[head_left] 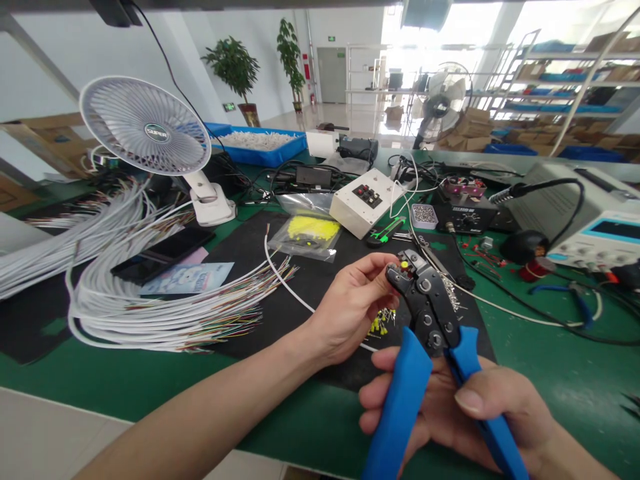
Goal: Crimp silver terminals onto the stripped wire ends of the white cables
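My right hand (465, 407) is wrapped around the blue handles of a crimping tool (427, 300), which are spread apart. Its black jaws point up and away from me. A small yellow-sleeved terminal (405, 265) shows between the jaws. Right beside it, the thumb and fingers of my left hand (345, 307) are pinched together, touching the jaw and seeming to hold the terminal; the fingertips partly hide the grip. Below the left fingers lies a pile of yellow-sleeved terminals (381, 323) on the black mat (330, 380). A white cable (287, 287) runs behind my left hand.
Bundled white cables (165, 313) with stripped coloured wires lie left, near a white fan (150, 127) and a phone (163, 253). Ahead are a bag of yellow sleeves (313, 230) and a switch box (367, 200). Rightward stand a power supply (595, 220) and blue-handled cutters (580, 303).
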`<state>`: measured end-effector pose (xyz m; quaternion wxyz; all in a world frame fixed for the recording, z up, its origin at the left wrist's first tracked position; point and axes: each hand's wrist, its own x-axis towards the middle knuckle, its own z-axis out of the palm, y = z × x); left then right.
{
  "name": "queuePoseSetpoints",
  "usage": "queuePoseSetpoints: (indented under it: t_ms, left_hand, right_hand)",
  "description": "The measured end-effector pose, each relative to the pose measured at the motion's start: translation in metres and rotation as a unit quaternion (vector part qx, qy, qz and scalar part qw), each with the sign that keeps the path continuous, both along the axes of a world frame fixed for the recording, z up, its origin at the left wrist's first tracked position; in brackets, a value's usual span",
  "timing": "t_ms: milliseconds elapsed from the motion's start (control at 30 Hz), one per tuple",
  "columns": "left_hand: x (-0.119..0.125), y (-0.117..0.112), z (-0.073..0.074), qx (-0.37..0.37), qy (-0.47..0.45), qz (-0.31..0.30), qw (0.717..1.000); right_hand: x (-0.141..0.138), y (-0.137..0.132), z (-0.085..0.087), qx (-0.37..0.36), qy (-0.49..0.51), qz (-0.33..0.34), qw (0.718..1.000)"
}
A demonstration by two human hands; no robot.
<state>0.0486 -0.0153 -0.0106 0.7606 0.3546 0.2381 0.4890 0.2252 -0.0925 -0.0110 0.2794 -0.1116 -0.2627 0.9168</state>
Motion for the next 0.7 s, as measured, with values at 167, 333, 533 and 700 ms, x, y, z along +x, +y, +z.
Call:
queuePoseSetpoints:
  t_ms: [167, 333, 533, 700]
  left_hand:
    - [0.002, -0.0003, -0.0008, -0.002, 0.008, 0.023, 1.0]
    - [0.0038, -0.0026, -0.003, 0.006, 0.003, 0.038, 0.999]
    - [0.0059, -0.0044, -0.0026, -0.004, -0.002, 0.041, 0.999]
    - [0.005, -0.0048, -0.0014, -0.005, -0.004, 0.04, 0.999]
  right_hand:
    - [-0.0015, 0.0004, -0.0041, -0.001, 0.003, -0.008, 1.0]
    - [-0.0018, 0.0004, -0.0034, -0.01, -0.003, -0.007, 1.0]
    - [-0.0034, 0.0014, -0.0029, -0.022, -0.011, -0.021, 0.999]
    - [-0.005, 0.0012, -0.0012, -0.031, -0.02, -0.023, 0.999]
